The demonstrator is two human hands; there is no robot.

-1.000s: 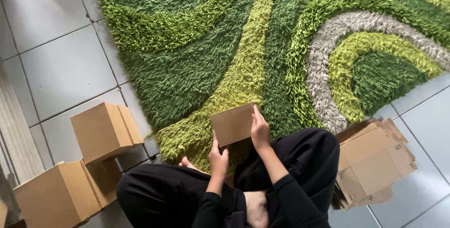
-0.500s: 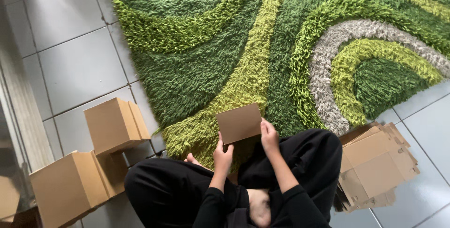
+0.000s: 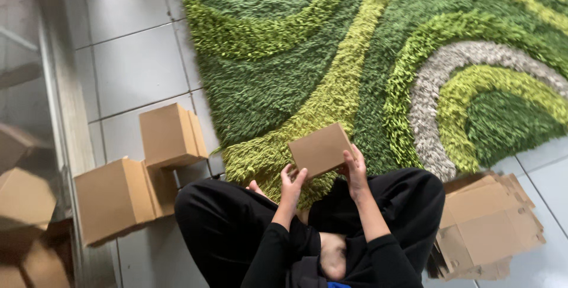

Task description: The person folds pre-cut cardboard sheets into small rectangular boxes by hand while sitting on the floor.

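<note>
My left hand (image 3: pixel 291 182) and right hand (image 3: pixel 355 172) both grip small brown box (image 3: pixel 320 149) above my lap, fingers curled on edges. Folding step, I think. Next: press flaps shut gently.

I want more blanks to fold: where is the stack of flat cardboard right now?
In the head view the stack of flat cardboard lies on the tiled floor at lower right, beside the person's right knee, just off the green rug.

Black long sleeves, black trousers.
</note>
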